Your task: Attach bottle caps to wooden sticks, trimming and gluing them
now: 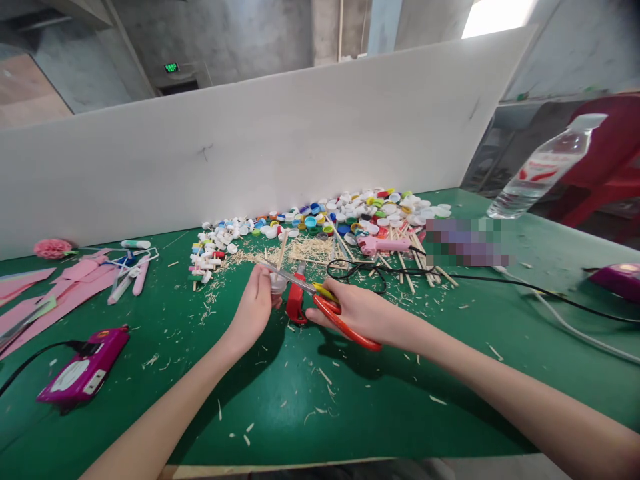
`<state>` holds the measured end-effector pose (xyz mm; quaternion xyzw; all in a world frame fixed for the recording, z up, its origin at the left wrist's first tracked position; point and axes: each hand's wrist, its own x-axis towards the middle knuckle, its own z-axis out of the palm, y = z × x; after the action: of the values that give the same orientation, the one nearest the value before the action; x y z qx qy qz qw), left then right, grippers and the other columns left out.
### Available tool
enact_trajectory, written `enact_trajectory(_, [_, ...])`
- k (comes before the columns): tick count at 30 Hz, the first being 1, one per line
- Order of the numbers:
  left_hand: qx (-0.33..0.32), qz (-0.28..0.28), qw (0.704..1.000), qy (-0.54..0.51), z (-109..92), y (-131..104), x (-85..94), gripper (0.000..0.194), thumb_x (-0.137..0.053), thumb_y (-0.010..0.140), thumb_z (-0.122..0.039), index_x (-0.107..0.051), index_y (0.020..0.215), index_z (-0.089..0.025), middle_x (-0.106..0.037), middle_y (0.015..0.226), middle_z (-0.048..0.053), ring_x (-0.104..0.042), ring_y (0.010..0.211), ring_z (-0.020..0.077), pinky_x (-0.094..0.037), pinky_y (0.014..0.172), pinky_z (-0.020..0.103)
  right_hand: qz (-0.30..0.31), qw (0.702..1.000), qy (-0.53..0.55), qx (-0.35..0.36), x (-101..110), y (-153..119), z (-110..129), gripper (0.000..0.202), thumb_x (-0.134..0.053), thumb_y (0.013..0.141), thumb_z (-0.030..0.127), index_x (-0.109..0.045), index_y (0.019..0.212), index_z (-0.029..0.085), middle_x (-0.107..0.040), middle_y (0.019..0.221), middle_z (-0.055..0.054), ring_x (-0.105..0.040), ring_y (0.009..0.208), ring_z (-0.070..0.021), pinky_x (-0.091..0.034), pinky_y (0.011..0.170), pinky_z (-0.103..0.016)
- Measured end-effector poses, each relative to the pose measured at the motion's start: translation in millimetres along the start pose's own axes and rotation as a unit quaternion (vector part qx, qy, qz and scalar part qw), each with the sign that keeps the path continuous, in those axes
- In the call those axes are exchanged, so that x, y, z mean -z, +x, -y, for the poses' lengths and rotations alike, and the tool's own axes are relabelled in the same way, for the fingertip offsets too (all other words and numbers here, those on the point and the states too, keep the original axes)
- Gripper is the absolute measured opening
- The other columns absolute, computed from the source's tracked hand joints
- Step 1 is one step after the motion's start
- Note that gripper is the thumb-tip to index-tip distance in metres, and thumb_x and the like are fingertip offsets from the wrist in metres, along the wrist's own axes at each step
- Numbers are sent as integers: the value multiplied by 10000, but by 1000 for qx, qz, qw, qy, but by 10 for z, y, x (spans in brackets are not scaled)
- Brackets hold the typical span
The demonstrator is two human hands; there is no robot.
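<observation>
The pale cup is sitting near the centre of the frame, with a thin stick apparently rising from it. The person's left hand is holding the cup in a narrow grip. The right hand is holding the scissors by their orange handles, and the blades are reaching close to the left fingers; whether they are parted, one cannot tell. Good work here is probably calling for firm support, fingers clear of the edges and small blade movements. Beyond, wood shavings are littering the tabletop, bottle caps are spreading across the upper middle, and a pink glue gun is lying right of centre.
</observation>
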<state>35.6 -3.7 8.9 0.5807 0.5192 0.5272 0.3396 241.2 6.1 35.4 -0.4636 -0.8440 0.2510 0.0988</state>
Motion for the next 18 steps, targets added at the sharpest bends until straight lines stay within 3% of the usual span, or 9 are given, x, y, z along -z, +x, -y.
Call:
enact_trajectory(8, [20, 17, 999, 33, -17, -8, 35, 330, -266, 941, -451, -457, 834, -204, -402, 583, -45, -368, 430, 82, -342, 403, 211, 9, 1000, 3, -3, -8, -31, 26, 635, -385, 757, 792, -453, 945, 190, -625, 821, -54, -581, 665, -177, -397, 579, -281])
enact_trajectory(15, [48, 49, 993, 91, -40, 11, 112, 310, -281, 924, -391, -484, 788, -200, -416, 536, -41, -403, 422, 110, -326, 412, 238, -28, 999, -38, 4, -35, -25, 64, 609, -405, 737, 797, -439, 867, 203, -619, 806, -39, -569, 658, -175, -382, 568, -276])
enact_trajectory(18, [52, 56, 989, 127, -69, 8, 140, 281, -300, 916, -345, -491, 768, -201, -435, 507, -37, -414, 429, 123, -320, 428, 250, -50, 996, -75, -25, -53, -5, 96, 583, -394, 752, 783, -459, 825, 208, -617, 777, -37, -555, 651, -180, -354, 547, -271])
